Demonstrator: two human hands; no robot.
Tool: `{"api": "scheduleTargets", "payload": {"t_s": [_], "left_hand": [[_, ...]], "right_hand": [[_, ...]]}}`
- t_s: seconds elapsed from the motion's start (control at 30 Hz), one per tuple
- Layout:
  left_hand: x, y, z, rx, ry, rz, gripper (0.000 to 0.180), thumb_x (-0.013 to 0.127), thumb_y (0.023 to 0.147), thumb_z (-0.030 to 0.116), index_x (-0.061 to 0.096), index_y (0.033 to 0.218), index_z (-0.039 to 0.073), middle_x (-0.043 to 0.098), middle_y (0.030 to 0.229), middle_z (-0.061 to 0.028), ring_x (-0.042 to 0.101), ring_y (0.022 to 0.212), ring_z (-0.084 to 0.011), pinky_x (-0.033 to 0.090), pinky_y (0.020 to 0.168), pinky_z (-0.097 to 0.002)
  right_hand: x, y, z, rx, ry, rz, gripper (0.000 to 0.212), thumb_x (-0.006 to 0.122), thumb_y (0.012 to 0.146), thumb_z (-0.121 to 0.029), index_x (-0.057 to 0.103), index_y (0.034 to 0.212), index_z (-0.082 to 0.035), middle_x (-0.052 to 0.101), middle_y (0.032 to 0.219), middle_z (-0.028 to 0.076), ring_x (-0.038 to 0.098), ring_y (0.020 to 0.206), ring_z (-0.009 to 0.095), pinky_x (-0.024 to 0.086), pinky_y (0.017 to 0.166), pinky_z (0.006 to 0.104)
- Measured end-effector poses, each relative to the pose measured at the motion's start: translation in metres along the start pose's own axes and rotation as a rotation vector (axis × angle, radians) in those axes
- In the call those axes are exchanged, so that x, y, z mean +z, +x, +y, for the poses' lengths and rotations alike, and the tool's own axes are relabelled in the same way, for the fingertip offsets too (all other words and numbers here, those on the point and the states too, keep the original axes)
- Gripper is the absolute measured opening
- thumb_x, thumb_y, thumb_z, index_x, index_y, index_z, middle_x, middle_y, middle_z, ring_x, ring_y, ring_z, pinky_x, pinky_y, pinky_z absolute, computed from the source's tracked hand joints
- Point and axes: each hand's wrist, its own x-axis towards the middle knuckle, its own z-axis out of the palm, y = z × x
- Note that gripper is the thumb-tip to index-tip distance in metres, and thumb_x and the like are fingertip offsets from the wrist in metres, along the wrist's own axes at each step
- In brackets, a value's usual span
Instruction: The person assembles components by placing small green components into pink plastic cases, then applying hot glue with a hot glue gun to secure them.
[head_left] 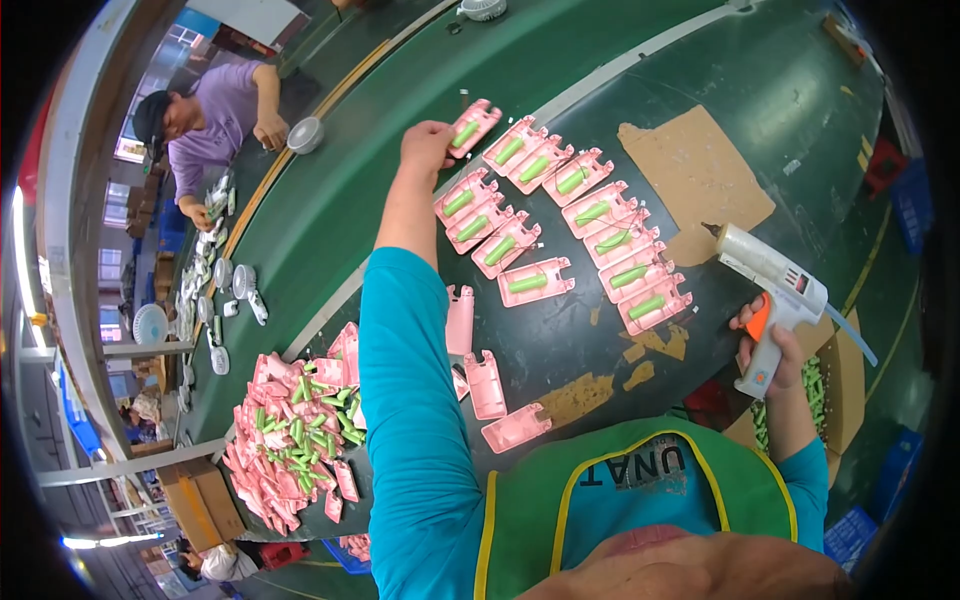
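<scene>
My left hand [427, 147] is stretched far forward, its fingers closed on the edge of a pink plastic casing half [484, 117]. A green cylindrical battery [465, 134] lies in that casing. In my right hand [783, 352] is a white hot glue gun [775, 268] with an orange trigger, its nozzle pointing away to the upper left. Between my hands, several pink casings with green batteries and thin wires, such as this filled casing [535, 283], lie in rows on the dark table [560, 345]. Closer to me are a few bare pink casings [485, 385].
A heap of pink casings [255, 470] and loose green batteries [312, 435] lies at the left. A cardboard sheet [695, 180] rests on the table. Beyond the green conveyor belt [345, 200], a person [215, 120] handles white fan parts. At the right stands a box of batteries [848, 390].
</scene>
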Motion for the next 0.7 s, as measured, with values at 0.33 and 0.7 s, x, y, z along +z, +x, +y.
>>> {"api": "scheduleTargets", "payload": {"t_s": [0.33, 0.7], "left_hand": [[0.065, -0.028, 0.016, 0.253, 0.410, 0.185, 0.017, 0.056, 0.087, 0.017, 0.061, 0.097, 0.005, 0.068, 0.091, -0.0194, 0.066, 0.088, -0.0352, 0.051, 0.081, -0.0430], [0.075, -0.051, 0.025, 0.377, 0.645, 0.357, 0.021, 0.064, 0.087, 0.022, 0.064, 0.101, 0.007, 0.060, 0.113, -0.0166, 0.058, 0.108, -0.0363, 0.048, 0.089, -0.0461]], "right_hand": [[0.003, 0.001, -0.002, 0.015, -0.027, -0.011, 0.049, 0.062, 0.086, -0.032, 0.048, 0.120, 0.000, 0.056, 0.106, 0.016, 0.059, 0.108, 0.029, 0.057, 0.053, 0.0260], [0.002, 0.000, 0.001, 0.014, -0.048, -0.006, 0.051, 0.064, 0.083, -0.032, 0.049, 0.120, -0.001, 0.058, 0.105, 0.015, 0.059, 0.108, 0.030, 0.058, 0.053, 0.0263]]}}
